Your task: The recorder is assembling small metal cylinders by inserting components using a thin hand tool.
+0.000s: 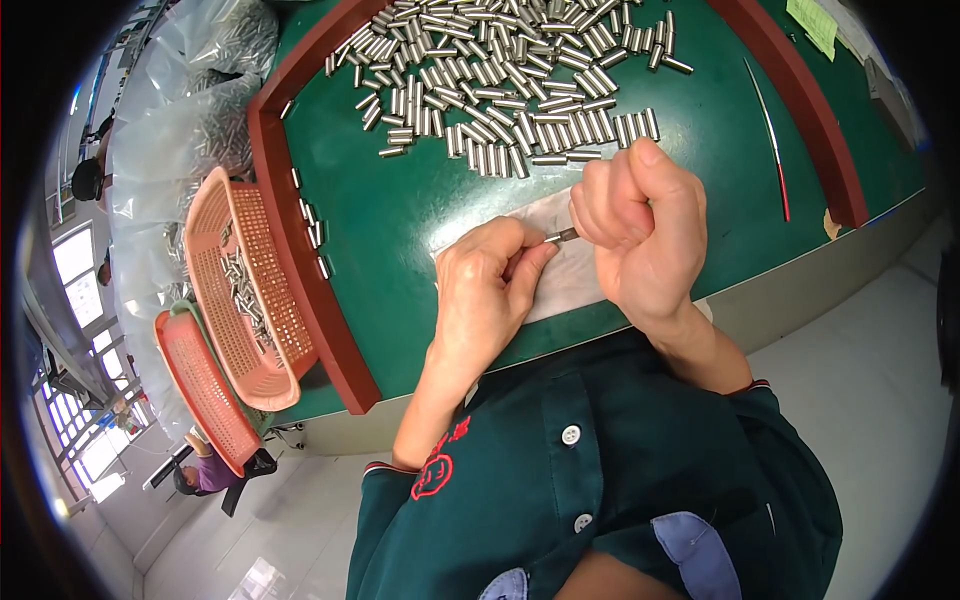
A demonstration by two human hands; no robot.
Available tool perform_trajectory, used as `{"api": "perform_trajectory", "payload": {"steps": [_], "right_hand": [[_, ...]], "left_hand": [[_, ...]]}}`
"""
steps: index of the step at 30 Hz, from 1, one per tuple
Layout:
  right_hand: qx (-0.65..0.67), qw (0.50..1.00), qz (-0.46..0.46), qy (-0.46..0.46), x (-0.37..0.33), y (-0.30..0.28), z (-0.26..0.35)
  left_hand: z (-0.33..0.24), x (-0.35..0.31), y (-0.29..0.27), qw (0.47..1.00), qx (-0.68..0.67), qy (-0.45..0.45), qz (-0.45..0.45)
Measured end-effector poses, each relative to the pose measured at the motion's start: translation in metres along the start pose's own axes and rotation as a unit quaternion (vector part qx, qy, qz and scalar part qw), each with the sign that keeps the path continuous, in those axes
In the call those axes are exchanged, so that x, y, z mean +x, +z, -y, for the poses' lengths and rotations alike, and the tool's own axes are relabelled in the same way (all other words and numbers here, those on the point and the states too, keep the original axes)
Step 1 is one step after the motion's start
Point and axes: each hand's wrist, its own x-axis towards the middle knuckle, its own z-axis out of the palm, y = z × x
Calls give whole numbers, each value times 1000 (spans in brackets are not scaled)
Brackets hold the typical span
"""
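My left hand (478,290) is closed in a pinch around a small shiny metal cylinder (552,239), whose end shows at the fingertips. My right hand (645,225) is wrapped in a fist around a slim tool, and its short dark shaft (569,235) meets the cylinder's end. The fingers hide the rest of the tool, so its kind cannot be made out. Both hands are over a whitish cloth (565,295) on the green tabletop (370,220). Beyond them lies a large heap of similar metal cylinders (520,80), some lined up side by side.
A dark red raised border (300,250) bounds the work area; several cylinders lie along its left inner side. Outside it stand pink baskets (215,270), one holding small metal parts, and filled clear bags (175,140). A thin red-handled tool (777,160) lies right. Another person (205,470) sits far left.
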Motion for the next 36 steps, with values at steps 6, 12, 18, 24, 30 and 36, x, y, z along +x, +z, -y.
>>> {"api": "perform_trajectory", "payload": {"steps": [6, 12, 18, 24, 30, 36], "right_hand": [[5, 1000, -4, 7, 1, 2, 0], [-3, 1000, -6, 7, 1, 4, 0], [-27, 1000, -2, 2, 1, 6, 0], [-66, 998, -2, -3, 0, 7, -2], [-111, 994, -7, 9, -1, 14, -1], [-155, 988, 13, 10, -4, 18, 0]], "left_hand": [[-1, -1, 0, 1000, -2, -12, -1], [0, 0, -1, 1000, -5, -5, -4], [1, 1, -1, 1000, -6, 17, -8], [1, 4, -2, 1000, -23, 9, 10], [2, 5, -4, 999, -29, 10, 32], [2, 6, -5, 999, -32, 16, 35]]}}
